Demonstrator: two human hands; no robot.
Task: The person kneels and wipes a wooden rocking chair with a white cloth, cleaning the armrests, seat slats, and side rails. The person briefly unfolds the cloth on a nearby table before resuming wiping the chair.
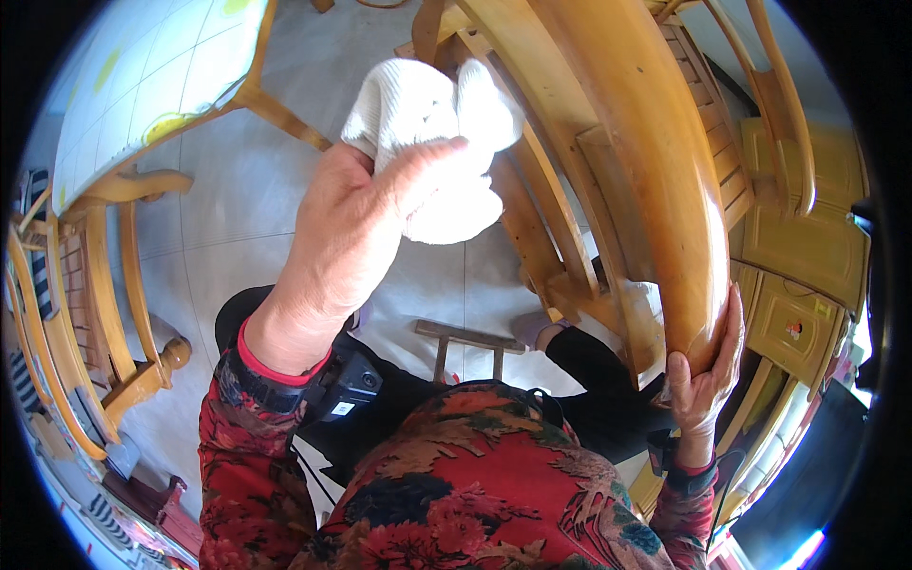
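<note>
My left hand [356, 228] is raised in front of me and grips a bunched white ribbed cloth [417, 107], its thumb lying across the fabric. Part of the cloth is washed out by bright light. My right hand [705, 381] wraps around the near end of a thick, glossy wooden armrest [662, 157], thumb on one side and fingers on the other. Below the armrest run the wooden slats and rails [534, 206] of the same piece of furniture. The cloth appears close to these rails; I cannot tell whether it touches them.
A table with a light patterned cover [164, 78] stands at upper left. Below it is a wooden chair [107, 285]. Between my feet is a small wooden stool [467, 336]. Yellow cabinets [798, 242] line the right side, near a dark screen [805, 470]. The floor is tiled [235, 206].
</note>
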